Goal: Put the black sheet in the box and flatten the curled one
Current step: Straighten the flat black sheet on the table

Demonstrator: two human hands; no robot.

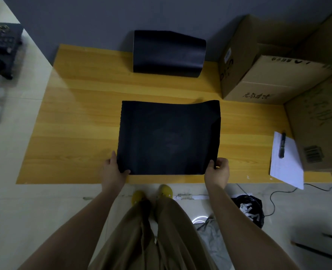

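Gripping the near corners of a black sheet (169,137) on the worktop (79,114), a person's left hand (113,168) and right hand (217,170) each pinch an edge. The sheet lies near the front edge, its far right corner lifted. Judged from here, keeping both grips level and the sheet taut should carry it cleanly toward the boxes (274,80) at right. Counted: 2 black sheets, including 1 curled sheet (169,52) at the back, 3 cardboard boxes, 1 pen (282,144) on paper (287,166).
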